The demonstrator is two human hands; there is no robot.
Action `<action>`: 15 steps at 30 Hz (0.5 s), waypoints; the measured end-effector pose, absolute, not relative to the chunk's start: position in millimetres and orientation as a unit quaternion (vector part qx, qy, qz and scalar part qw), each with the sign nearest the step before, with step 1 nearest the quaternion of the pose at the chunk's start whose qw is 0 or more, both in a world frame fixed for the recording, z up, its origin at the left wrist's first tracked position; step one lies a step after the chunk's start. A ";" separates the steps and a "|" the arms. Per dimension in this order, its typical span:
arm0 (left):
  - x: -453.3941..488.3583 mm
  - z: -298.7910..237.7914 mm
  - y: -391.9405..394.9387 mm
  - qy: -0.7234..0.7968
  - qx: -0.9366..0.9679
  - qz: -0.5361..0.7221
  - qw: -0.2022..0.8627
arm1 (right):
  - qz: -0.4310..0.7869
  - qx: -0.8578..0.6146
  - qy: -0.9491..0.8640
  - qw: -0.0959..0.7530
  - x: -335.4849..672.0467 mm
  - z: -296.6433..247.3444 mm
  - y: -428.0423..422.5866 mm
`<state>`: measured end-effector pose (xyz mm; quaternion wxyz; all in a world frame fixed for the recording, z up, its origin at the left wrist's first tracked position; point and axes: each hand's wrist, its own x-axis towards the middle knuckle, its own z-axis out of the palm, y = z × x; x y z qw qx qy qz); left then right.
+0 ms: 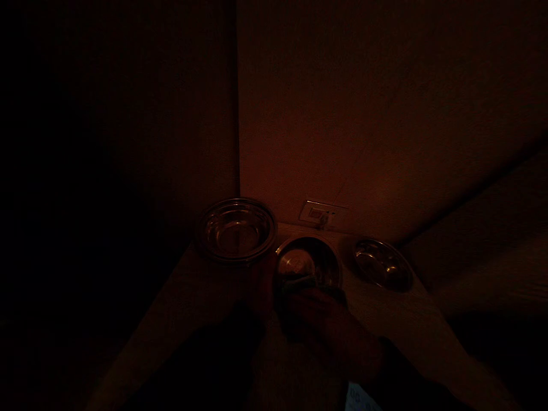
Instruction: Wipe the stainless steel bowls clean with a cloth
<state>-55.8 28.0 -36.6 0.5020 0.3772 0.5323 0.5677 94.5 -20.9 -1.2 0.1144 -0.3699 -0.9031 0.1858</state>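
The view is very dark. A round metal bowl [330, 260] stands tilted in the middle of the table, its shiny inside facing up. Against its left side is my left hand [262, 282], which appears to grip the bowl's edge; the fingertips are lost in shadow. Over the bowl's near rim reaches my right hand [327, 317], fingers bent and pressed on a dark, greenish cloth [299, 282] inside the bowl. The cloth's full shape is hidden by the hand and the gloom.
At the back left, a wide metal bowl [237, 257], possibly several stacked, rests on the wooden table [377, 331]. A shallow metal dish [383, 265] lies at the right. Behind stands a wall with a socket plate [317, 213]. A pale printed item [360, 398] shows at the bottom edge.
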 end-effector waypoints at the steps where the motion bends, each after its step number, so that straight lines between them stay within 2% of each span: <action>1: -56.3 -38.4 28.0 0.535 0.387 0.566 0.495 | 0.190 -0.366 -0.905 0.107 95.4 -0.1 -19.7; 10: -59.2 -40.4 29.6 0.522 0.449 0.545 0.478 | 0.144 -0.377 -0.913 0.059 121.8 7.9 -19.0; 15: -57.3 -39.5 32.2 0.512 0.474 0.541 0.469 | 0.167 -0.377 -0.910 0.055 115.4 8.0 -13.6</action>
